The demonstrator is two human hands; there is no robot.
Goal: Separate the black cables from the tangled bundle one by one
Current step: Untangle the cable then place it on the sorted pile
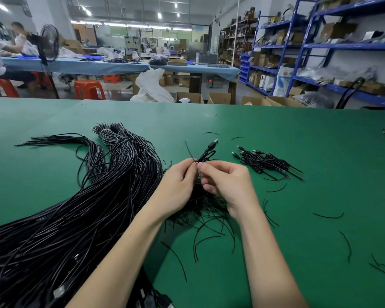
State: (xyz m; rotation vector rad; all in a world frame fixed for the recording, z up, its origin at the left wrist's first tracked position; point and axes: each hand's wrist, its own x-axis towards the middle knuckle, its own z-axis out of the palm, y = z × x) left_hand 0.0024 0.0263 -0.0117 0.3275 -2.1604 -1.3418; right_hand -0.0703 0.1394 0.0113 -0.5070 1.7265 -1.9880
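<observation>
Black, thin, rubber-sheathed USB cable (206, 152) held up above the middle of the green mat-covered table (298, 134), pinched between both hands just below its plug. Left hand (176, 185) with thumb and forefinger closed on the cable and a thin wire tie; right hand (225, 178) pinching the same spot from the other side, remaining fingers curled. Probably light, limp and a little springy, slick enough to slide through a loose pinch; best taken near the stiff moulded plug, not mid-length. Long axis slanting up and away toward the table's far edge, metal plug end uppermost, tail dropping below the hands. Big tangled bundle of long black cables (80, 207) spread toward the left and near edges. Small pile of separated short black cables (267, 162) lying right of the hands.
</observation>
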